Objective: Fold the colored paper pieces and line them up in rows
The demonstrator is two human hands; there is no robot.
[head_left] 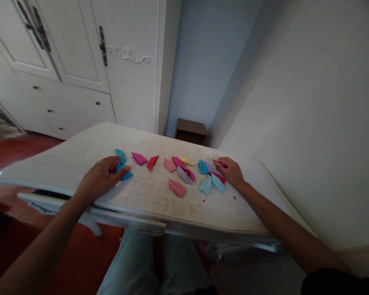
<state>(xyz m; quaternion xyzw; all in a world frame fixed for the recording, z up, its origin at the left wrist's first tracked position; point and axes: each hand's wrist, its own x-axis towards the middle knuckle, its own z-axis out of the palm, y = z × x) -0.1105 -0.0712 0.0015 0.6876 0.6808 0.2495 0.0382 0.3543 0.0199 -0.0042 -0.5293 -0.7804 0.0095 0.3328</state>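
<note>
Folded paper pieces, much like flattened origami cranes, lie on the white table (pixel 147 194). At the left, my left hand (pixel 101 175) is closed around a reddish folded paper (pixel 113 165), mostly hidden by the fingers. Beside its fingertips are a blue folded paper (pixel 126 175) and another blue one (pixel 120 155) behind it. On the right, my right hand (pixel 230 170) pinches a magenta folded paper (pixel 220 163). Just left of that hand is a cluster with a light blue piece (pixel 217 182), a red piece (pixel 219 177) and a blue piece (pixel 203 166).
Mid-table lie a magenta piece (pixel 139 159), a red piece (pixel 152 162), a pink piece (pixel 177 187), a lilac piece (pixel 185 175) and a yellow piece (pixel 187 160). A drawer (pixel 126 218) juts out at the front edge. A white wardrobe (pixel 135 90) and brown box-like furniture (pixel 191 126) stand behind.
</note>
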